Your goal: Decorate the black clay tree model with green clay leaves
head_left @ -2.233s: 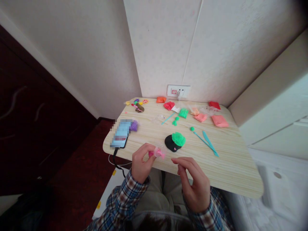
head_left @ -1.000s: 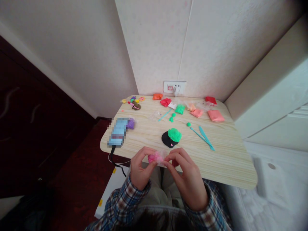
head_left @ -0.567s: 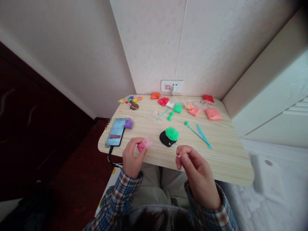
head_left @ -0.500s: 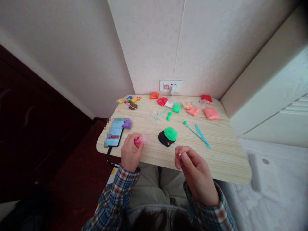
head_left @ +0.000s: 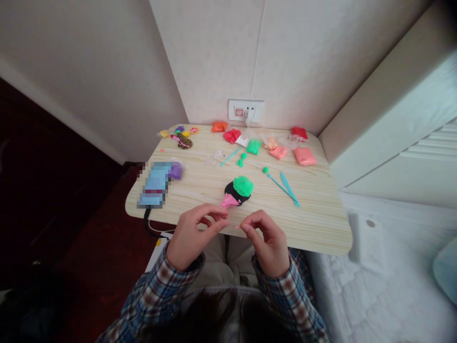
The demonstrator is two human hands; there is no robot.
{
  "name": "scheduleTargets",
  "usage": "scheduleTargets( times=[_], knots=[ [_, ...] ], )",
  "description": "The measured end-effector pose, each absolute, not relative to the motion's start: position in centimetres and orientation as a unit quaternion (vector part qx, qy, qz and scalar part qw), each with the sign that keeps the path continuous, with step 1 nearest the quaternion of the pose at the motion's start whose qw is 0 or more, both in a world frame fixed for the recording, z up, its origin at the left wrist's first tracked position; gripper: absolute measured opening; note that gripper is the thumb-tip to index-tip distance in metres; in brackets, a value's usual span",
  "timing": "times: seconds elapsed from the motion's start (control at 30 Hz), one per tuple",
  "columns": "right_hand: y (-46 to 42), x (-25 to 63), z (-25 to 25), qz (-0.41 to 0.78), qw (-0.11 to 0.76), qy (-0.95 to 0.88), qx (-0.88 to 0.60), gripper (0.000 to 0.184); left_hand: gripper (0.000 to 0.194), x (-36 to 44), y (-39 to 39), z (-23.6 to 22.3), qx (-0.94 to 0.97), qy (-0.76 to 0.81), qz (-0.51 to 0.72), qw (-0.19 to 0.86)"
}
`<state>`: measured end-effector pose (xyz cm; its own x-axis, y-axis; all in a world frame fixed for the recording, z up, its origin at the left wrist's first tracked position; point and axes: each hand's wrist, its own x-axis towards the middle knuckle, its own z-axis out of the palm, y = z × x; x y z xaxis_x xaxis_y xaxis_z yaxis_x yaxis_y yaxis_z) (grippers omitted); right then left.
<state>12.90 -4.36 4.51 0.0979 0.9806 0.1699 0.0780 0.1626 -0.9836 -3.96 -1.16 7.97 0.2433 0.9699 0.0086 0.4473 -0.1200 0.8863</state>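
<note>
My left hand (head_left: 194, 233) has its thumb and index finger apart. A pink clay packet (head_left: 229, 200) juts out beyond its fingers, apparently gripped by the curled ones behind, though the grip is partly hidden. Thumb and fingertips of my right hand (head_left: 266, 243) pinch a tiny piece of pink clay (head_left: 237, 227), close to the left fingertips. Just past both hands lies a black clay base (head_left: 243, 198) carrying a ruffled green clay mound (head_left: 243, 186) and a small pink bit. The pink packet overlaps the front left of this base in view.
On the wooden table (head_left: 314, 224) are two turquoise modelling tools (head_left: 289, 190), a green ball (head_left: 265, 170), and a small green clay shape (head_left: 241, 160). Several clay packets (head_left: 278, 152) line the back. A phone (head_left: 153, 186) with a cable and a purple packet (head_left: 175, 170) sit left.
My left hand has moved right toward the black base with the pink packet, its thumb and index spreading. My right hand has come left, bringing the pink piece near it. The view has shifted.
</note>
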Motion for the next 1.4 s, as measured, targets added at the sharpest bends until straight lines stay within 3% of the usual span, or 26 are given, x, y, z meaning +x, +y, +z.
scheduleTargets(
  times=[0.13, 0.33, 0.47, 0.6, 0.77, 0.9, 1.03, 1.17, 1.4],
  knots=[
    [-3.9, 12.4, 3.1, 0.392, 0.544, -0.553, -0.494, 0.012, 0.022, -3.3, -1.3, 6.7, 0.704, 0.520, 0.335, 0.349],
    [-3.4, 13.0, 0.8, 0.405, 0.535, -0.518, -0.530, 0.016, 0.039, -3.5, 0.0, 4.5, 0.778, 0.532, 0.288, 0.171],
    [-3.5, 13.3, 0.4, 0.409, 0.532, -0.525, -0.523, 0.017, 0.026, -5.0, 0.1, 3.9, 0.818, 0.507, 0.253, 0.103],
    [-3.5, 13.2, 0.4, 0.412, 0.529, -0.520, -0.530, 0.018, 0.016, -7.1, 0.9, 3.8, 0.770, 0.540, 0.331, 0.077],
    [-3.6, 13.0, 0.3, 0.406, 0.532, -0.519, -0.531, 0.020, 0.021, -7.1, 3.8, 4.6, 0.688, 0.618, 0.379, 0.029],
    [-3.5, 13.0, 0.4, 0.371, 0.544, -0.520, -0.544, 0.017, 0.046, -5.2, 3.8, 5.6, 0.669, 0.628, 0.381, 0.119],
    [-3.2, 12.6, 1.1, 0.327, 0.553, -0.540, -0.544, 0.015, 0.015, -3.8, 1.0, 5.8, 0.654, 0.550, 0.371, 0.363],
    [-3.1, 12.0, 1.9, 0.273, 0.557, -0.581, -0.527, 0.010, 0.022, -3.1, -0.5, 5.4, 0.567, 0.486, 0.310, 0.589],
    [-3.0, 12.4, 1.6, 0.227, 0.547, -0.644, -0.484, 0.006, 0.031, -2.3, 0.1, 5.0, 0.494, 0.468, 0.317, 0.660]
  ],
)
